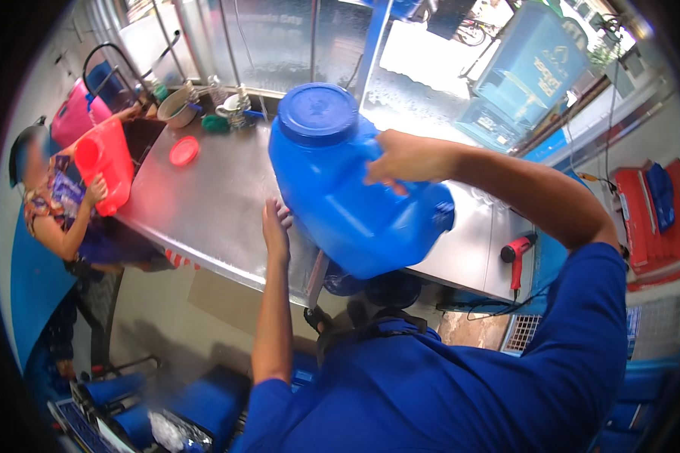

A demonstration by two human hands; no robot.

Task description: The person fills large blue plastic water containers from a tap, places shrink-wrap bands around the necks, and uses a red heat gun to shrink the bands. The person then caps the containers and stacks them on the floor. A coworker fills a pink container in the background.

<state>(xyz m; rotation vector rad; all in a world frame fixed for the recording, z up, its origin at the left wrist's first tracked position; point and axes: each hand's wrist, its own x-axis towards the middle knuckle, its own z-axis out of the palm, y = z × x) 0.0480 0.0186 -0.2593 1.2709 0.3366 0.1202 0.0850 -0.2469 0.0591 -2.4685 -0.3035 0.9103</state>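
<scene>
A large blue plastic water jug (340, 192) with a wide round screw lid (318, 110) is tilted in front of me above the counters. My right hand (402, 158) is closed around its handle. A capped spout (445, 214) sticks out at the jug's lower right. My left hand (276, 229) is beside the jug's left side, fingers apart; whether its fingertips touch the plastic I cannot tell. Beneath the left hand lies the stainless steel counter (226, 187).
At the left, another person (51, 209) holds a red jug (105, 164) by the sink; its red lid (184, 151) lies on the steel. A bowl (178, 110) and a mug (235, 105) stand behind. A red heat gun (518, 255) rests on the white counter (470, 249).
</scene>
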